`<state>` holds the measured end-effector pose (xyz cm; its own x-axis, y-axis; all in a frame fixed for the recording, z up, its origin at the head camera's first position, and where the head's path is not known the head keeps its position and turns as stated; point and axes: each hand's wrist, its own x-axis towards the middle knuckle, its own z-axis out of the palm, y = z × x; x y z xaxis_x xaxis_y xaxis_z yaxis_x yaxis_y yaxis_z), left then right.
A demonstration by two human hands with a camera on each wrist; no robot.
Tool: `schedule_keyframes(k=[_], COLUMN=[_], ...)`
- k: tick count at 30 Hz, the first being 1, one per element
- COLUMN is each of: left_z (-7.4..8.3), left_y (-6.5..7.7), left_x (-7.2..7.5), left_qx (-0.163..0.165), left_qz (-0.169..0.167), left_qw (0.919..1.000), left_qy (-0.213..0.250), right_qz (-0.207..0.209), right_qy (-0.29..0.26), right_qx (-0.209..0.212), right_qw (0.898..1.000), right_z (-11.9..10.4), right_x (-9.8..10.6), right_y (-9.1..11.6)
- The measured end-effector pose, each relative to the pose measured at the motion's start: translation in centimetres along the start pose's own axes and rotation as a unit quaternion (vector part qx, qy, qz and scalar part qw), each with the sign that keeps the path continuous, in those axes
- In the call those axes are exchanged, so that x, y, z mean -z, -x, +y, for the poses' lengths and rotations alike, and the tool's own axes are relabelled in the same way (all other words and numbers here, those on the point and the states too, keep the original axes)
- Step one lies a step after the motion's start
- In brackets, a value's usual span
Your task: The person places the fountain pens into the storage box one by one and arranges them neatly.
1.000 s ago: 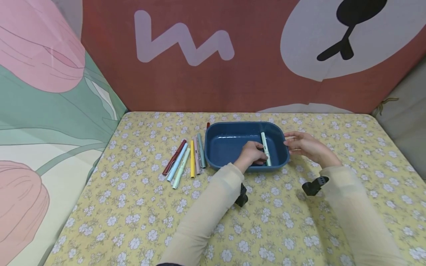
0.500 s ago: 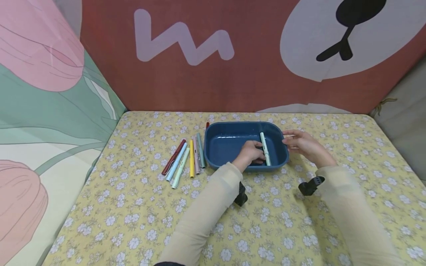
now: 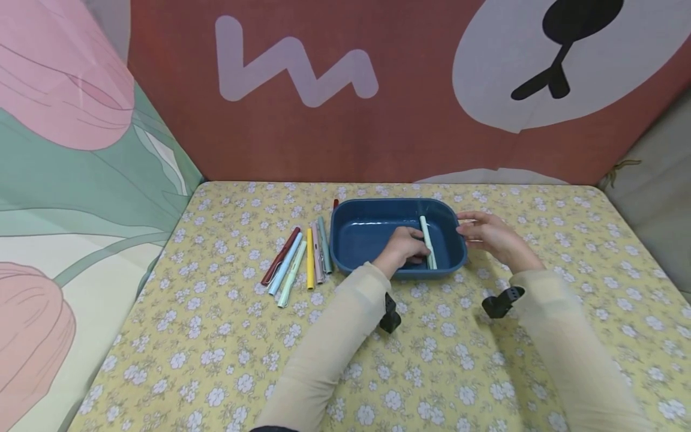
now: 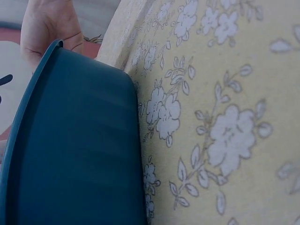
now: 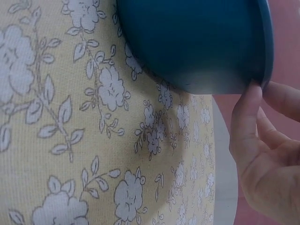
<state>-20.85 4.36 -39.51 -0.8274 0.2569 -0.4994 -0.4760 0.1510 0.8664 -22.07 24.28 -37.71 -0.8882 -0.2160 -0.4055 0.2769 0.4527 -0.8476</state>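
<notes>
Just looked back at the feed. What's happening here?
A person's left hand is inside a blue bin, fingers at a pale green pen in its right half; whether it grips the pen is unclear. The right hand pinches the bin at its right end. Six other pens lie to the left of the bin on the flowered cloth.

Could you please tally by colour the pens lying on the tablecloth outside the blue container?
Dark red pen: 1
Light blue pen: 1
Light green pen: 1
Yellow pen: 1
Mauve pen: 1
Teal pen: 1
Total: 6, leaving out a partly hidden red end by the container, which may be another pen.
</notes>
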Motion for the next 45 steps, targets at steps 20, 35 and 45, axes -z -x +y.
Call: schedule_keyframes(k=[20,35,45], left_z=[0.7,2.7,3.4], left_y=[0.9,3.0,4.0], left_x=[1.2,4.2,7.7], left_qx=[-0.008,-0.055,-0.089], left_qz=[-0.037,-0.062,-0.037], left_qw=[0.9992,0.9958,0.9937], left_qy=[-0.011,0.039,0.058], right_qz=[-0.003,-0.007,-0.007], right_qy=[-0.028,-0.023,-0.014], right_qx=[-0.005,-0.002,0.000], right_qw=[1.000,1.000,1.000], right_z=[0.5,0.7,0.8], right_x=[0.3,0.7,1.1], right_y=[0.1,0.4,0.7])
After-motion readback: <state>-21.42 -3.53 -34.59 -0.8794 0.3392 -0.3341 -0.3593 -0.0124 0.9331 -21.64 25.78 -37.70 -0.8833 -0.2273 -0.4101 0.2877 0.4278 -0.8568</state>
